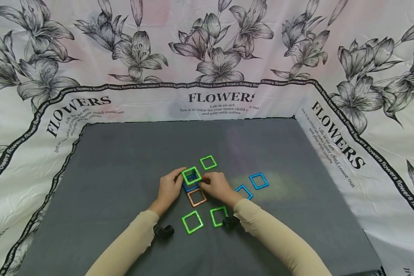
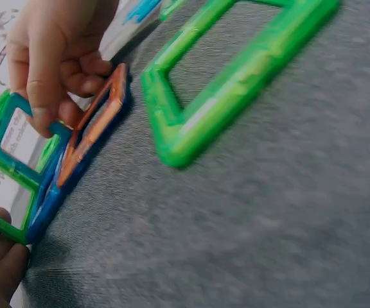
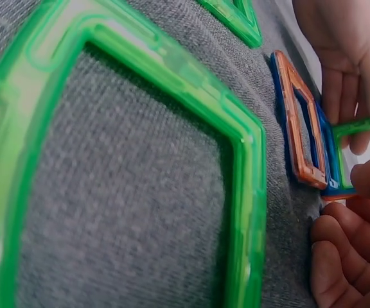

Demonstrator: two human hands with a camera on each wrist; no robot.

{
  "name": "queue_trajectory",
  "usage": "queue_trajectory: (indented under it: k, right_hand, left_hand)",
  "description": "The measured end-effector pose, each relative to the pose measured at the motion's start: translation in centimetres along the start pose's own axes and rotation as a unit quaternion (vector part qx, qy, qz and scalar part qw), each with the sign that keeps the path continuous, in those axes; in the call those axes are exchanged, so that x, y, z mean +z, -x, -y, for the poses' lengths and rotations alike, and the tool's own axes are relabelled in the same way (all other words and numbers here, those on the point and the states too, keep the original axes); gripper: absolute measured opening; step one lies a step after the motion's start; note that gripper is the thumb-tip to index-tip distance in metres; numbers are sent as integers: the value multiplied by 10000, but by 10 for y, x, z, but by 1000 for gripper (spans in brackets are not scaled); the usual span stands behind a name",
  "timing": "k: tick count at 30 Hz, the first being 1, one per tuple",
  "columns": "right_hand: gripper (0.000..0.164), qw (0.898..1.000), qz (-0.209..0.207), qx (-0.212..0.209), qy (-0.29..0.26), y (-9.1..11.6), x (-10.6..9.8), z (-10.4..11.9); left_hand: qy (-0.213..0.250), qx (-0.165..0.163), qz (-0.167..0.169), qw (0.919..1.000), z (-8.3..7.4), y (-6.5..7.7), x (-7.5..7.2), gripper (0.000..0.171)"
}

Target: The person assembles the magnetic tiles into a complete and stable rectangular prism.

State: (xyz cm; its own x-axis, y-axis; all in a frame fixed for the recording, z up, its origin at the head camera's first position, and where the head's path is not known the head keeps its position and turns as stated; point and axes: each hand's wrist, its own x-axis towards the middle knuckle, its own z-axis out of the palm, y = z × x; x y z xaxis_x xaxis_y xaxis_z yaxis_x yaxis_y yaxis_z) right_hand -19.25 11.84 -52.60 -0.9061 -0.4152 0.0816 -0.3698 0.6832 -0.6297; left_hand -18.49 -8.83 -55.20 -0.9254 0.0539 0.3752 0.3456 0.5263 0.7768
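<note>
Square magnetic building tiles form a small boxy structure in the middle of the head view. A green tile (image 1: 191, 175) is on top, with blue tiles (image 1: 190, 188) beneath and beside it. An orange tile (image 1: 196, 197) lies at the near side; the left wrist view shows blue under it. At the structure's left, my left hand (image 1: 169, 188) holds a green side tile (image 3: 345, 138) between thumb and fingers. From the right, my right hand (image 1: 219, 186) pinches a blue upright tile (image 2: 21, 167) by its edge. Its fingertips are partly hidden in the head view.
Nearer me on the grey cloth lie two loose green tiles, a left one (image 1: 192, 222) and a right one (image 1: 219, 216). Another green tile (image 1: 208, 162) lies beyond the structure. Two blue tiles lie right, one (image 1: 258, 181) partly beyond the other (image 1: 245, 191), which my right wrist partly covers.
</note>
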Motion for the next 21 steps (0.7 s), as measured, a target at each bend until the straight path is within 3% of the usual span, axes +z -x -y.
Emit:
queue_trajectory:
  k: [14, 21]
  right_hand:
    - [11, 10000, 1, 7, -47, -3, 5, 2]
    - [24, 9999, 98, 0, 81, -5, 9, 3]
  left_hand:
    - [-43, -450, 371, 9983, 2, -13, -3, 31]
    - [-110, -610, 484, 9969, 2, -14, -5, 31]
